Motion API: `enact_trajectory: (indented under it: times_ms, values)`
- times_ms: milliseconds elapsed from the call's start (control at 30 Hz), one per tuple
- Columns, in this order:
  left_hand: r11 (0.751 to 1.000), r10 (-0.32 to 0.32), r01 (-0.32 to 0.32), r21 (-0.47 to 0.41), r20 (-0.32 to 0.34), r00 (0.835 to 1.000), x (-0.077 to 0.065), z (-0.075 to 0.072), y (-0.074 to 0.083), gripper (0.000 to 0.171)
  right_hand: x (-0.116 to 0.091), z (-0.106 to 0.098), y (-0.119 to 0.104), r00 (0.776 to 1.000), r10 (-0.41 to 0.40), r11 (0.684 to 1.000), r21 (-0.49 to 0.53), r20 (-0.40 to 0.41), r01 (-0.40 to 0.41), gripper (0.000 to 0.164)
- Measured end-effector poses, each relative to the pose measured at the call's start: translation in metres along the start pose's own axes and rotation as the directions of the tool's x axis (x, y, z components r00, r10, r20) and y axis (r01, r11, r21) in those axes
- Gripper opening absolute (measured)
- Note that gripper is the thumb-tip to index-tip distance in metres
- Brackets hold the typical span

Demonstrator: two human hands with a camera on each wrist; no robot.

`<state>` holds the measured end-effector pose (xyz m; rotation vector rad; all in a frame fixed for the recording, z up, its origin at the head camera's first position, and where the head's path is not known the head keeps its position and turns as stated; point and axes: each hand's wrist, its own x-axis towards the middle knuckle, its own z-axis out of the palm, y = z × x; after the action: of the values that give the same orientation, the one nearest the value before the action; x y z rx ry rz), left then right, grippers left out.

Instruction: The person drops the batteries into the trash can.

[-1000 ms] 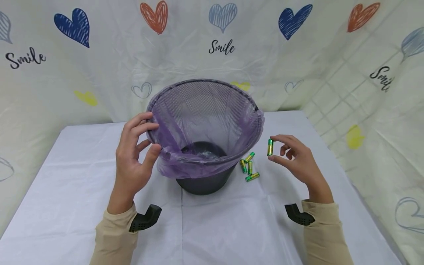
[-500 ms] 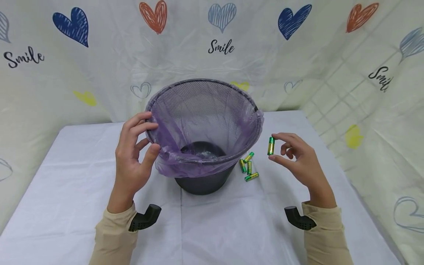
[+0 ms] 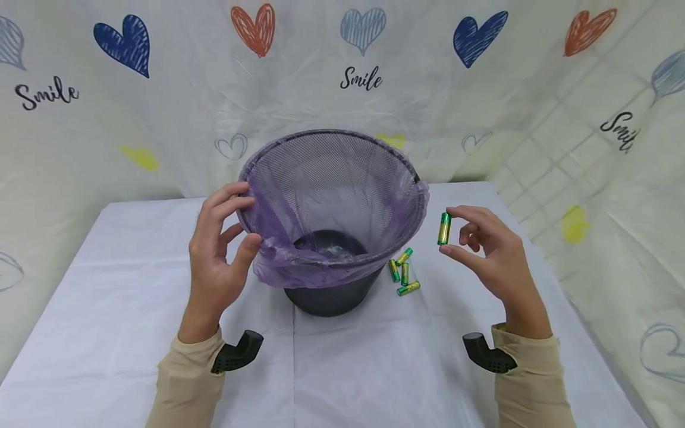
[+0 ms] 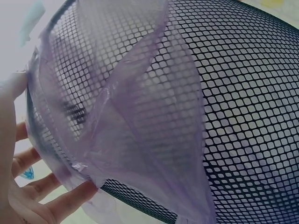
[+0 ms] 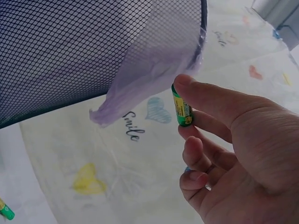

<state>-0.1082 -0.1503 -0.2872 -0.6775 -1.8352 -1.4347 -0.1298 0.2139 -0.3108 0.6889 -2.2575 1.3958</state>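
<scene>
A black mesh wastebasket (image 3: pixel 327 302) with a purple bag liner (image 3: pixel 299 274) folded over its rim stands at mid-table in the head view. My left hand (image 3: pixel 222 255) holds its rim from the left, fingertips over the edge and thumb lower at the front. In the left wrist view the fingers (image 4: pixel 74 198) meet the rim through the thin plastic. To the right of the basket, my right hand (image 3: pixel 489 255) pinches a green and yellow battery (image 3: pixel 444 229) end to end between thumb and index finger. The right wrist view shows this battery (image 5: pixel 182 107) close up, the other fingers curled.
Several more green batteries (image 3: pixel 405 274) lie in a small cluster on the white table cover (image 3: pixel 364 368), just right of the basket's base. Behind stands a pale curtain (image 3: pixel 299 89) printed with hearts and "Smile".
My right hand has moved slightly up and to the right with the battery, away from the wastebasket. The left hand stays on the rim.
</scene>
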Motion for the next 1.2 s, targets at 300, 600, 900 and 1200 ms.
enact_trajectory:
  times_ms: [300, 600, 900, 1200]
  values:
    - [1.0, 0.014, -0.014, 0.001, -0.016, 1.0, -0.003, -0.001, -0.007, 0.058, 0.012, 0.004, -0.022, 0.995, -0.041, 0.964, 0.26, -0.093, 0.063, 0.053]
    - [1.0, 0.02, -0.02, 0.004, -0.022, 1.0, -0.01, -0.004, -0.03, 0.055, 0.026, 0.009, -0.035, 0.983, -0.147, 0.917, 0.358, -0.106, 0.176, 0.051]
    - [0.999, 0.03, -0.029, 0.023, -0.02, 0.999, -0.007, -0.004, -0.025, 0.056, 0.037, 0.017, -0.05, 0.98, -0.164, 0.911, 0.364, -0.113, 0.194, 0.049]
    - [0.999, 0.029, -0.028, 0.029, -0.026, 0.999, -0.003, -0.001, -0.011, 0.056, 0.047, 0.025, -0.061, 0.985, -0.146, 0.927, 0.335, -0.092, 0.169, 0.048]
